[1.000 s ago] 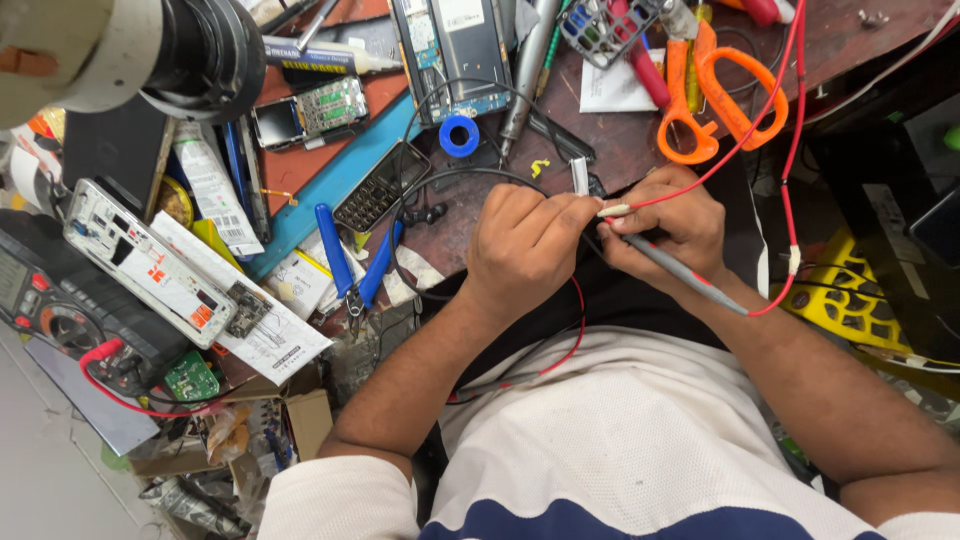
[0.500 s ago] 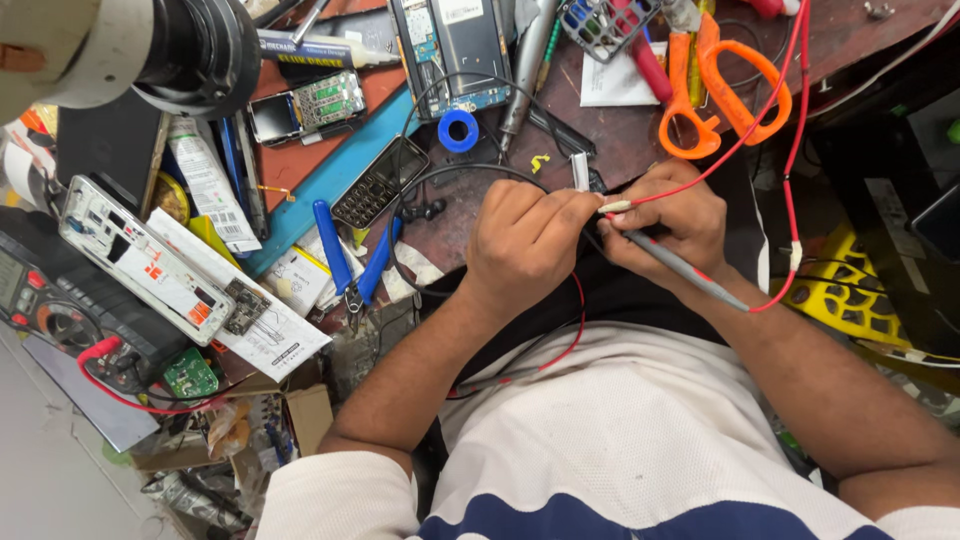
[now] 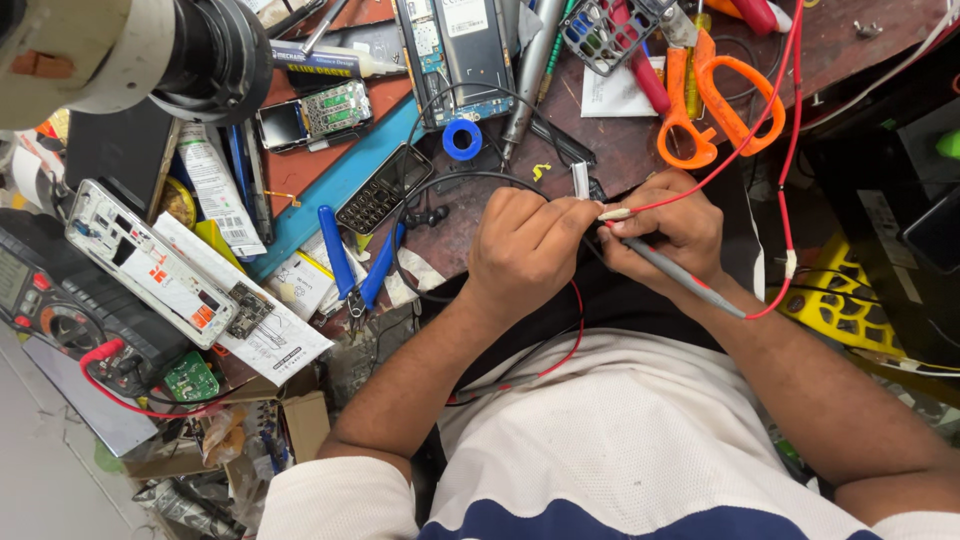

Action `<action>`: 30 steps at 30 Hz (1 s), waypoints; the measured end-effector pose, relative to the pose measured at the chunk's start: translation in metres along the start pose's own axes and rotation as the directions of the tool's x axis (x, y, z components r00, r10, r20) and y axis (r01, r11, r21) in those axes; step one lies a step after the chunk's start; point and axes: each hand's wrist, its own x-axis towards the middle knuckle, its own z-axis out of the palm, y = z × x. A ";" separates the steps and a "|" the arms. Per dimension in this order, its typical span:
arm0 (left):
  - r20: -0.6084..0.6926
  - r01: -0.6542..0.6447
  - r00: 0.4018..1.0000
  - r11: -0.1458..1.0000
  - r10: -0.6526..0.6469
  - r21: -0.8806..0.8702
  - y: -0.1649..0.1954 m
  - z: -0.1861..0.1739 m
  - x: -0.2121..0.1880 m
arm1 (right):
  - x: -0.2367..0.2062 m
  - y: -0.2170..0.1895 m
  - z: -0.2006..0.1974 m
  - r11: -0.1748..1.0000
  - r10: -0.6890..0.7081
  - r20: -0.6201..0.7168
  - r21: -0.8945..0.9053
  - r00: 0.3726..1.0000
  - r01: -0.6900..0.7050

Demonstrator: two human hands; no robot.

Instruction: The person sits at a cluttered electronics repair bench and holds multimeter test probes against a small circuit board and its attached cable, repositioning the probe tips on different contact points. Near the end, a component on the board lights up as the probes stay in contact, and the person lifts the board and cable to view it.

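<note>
Head view, looking down on a cluttered wooden workbench (image 3: 860, 60).

Left hand (image 3: 525, 250): fingers curled and pressed together, pinching something small at the fingertips. The piece itself is hidden under the knuckles; it may be the end of the thin black cable (image 3: 440, 185) that loops across the bench and runs in under this hand, but I cannot tell.

Right hand (image 3: 670, 232): closed in a pen grip around a slim grey probe (image 3: 680, 275), the shaft crossing the palm and leaving toward the wrist. Its tip points at the left fingertips, meeting them or just short of them. A red wire (image 3: 775, 110) runs from the bench top down to a pale connector (image 3: 615, 213) sitting right at the spot where the two hands meet, above the bench's near edge.

Around the hands:
- orange-handled scissors (image 3: 715, 105) just above the right hand
- small roll of blue tape (image 3: 462, 138) above the left hand
- blue-handled pliers (image 3: 355, 265) left of the left forearm
- small keypad phone (image 3: 384, 187) beside the pliers
- opened phone body (image 3: 458, 50) with its board showing, at the top edge
- multimeter (image 3: 55, 300) at far left (red lead plugged in)
- large pale cylindrical instrument (image 3: 130, 50), top left corner.
</note>
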 end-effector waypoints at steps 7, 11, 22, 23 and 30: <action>0.005 -0.005 1.000 1.000 0.005 0.002 0.000 -0.001 0.001 | 0.002 -0.001 0.000 1.000 -0.007 -0.002 -0.013 1.000 0.007; -0.003 -0.006 1.000 1.000 0.006 0.003 -0.001 -0.001 0.001 | 0.003 -0.002 0.000 1.000 -0.011 0.002 -0.007 1.000 0.011; 0.003 -0.002 1.000 1.000 0.002 0.000 -0.001 -0.001 0.000 | 0.004 -0.002 0.000 1.000 -0.018 0.007 0.001 1.000 0.018; -0.001 -0.004 1.000 1.000 0.004 0.002 -0.001 0.000 0.000 | 0.004 -0.002 -0.001 1.000 -0.018 0.006 -0.002 1.000 0.018; -0.006 -0.003 1.000 1.000 0.003 0.000 -0.001 -0.001 0.000 | 0.003 -0.002 0.000 1.000 -0.011 0.009 -0.007 1.000 0.011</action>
